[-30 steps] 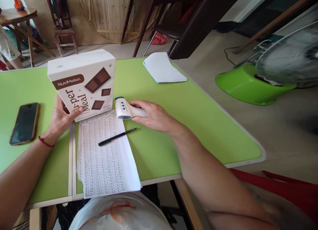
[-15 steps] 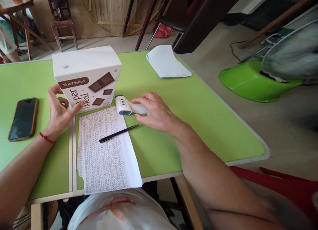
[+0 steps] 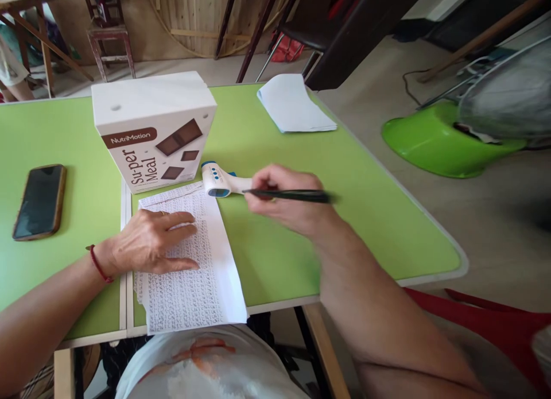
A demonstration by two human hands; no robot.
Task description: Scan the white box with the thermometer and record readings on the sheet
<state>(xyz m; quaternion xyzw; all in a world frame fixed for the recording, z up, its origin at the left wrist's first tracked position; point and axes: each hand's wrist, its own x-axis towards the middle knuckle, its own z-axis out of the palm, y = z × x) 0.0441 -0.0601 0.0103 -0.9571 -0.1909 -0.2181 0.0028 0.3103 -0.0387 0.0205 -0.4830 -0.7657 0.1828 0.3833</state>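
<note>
My left hand (image 3: 157, 241) lies with fingers spread on the sheets of paper (image 3: 189, 301), which are covered in dense handwriting. Between the fingers of my right hand (image 3: 288, 195) is a black pen (image 3: 301, 196), held up over the green table with one end pointing left. Just left of that hand rests a white and blue infrared thermometer (image 3: 219, 179), its handle partly hidden by my fingers. Behind the papers stands a white NutriMotion box (image 3: 157, 138), upright, with neither hand touching it.
A phone (image 3: 39, 201) lies on the left of the green table (image 3: 365, 232). Folded white papers (image 3: 293, 103) sit near the far right edge. On the floor to the right is a green plastic stool (image 3: 439, 138) beside a fan. Chairs stand beyond the table.
My left hand has left the box and moved down onto the papers. The pen has gone from the papers into my right hand, which has left the thermometer and shifted right.
</note>
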